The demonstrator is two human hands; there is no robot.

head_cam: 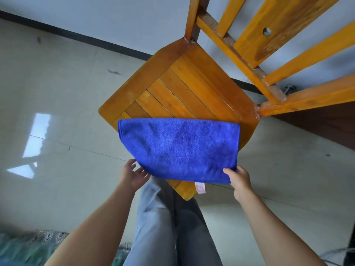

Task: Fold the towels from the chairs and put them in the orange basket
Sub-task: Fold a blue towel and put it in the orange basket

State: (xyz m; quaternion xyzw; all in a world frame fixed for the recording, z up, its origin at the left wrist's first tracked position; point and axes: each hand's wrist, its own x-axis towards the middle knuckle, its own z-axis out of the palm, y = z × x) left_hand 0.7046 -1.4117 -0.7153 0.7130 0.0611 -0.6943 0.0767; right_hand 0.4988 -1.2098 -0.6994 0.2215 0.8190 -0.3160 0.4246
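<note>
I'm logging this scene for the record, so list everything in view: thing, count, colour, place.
towel: one, blue, folded, on the front of the chair seat, overhanging its edge
label: one, pink-white, hanging under the towel's near edge
chair: one, orange-brown wood, slatted seat, centre
floor: pale glossy tiles
wall: white, dark baseboard, top
patterned fabric: green-grey, bottom left, blurred
legs: grey trousers, bottom centre
left hand: open, by the towel's left corner
right hand: pinching the towel's right corner
</note>
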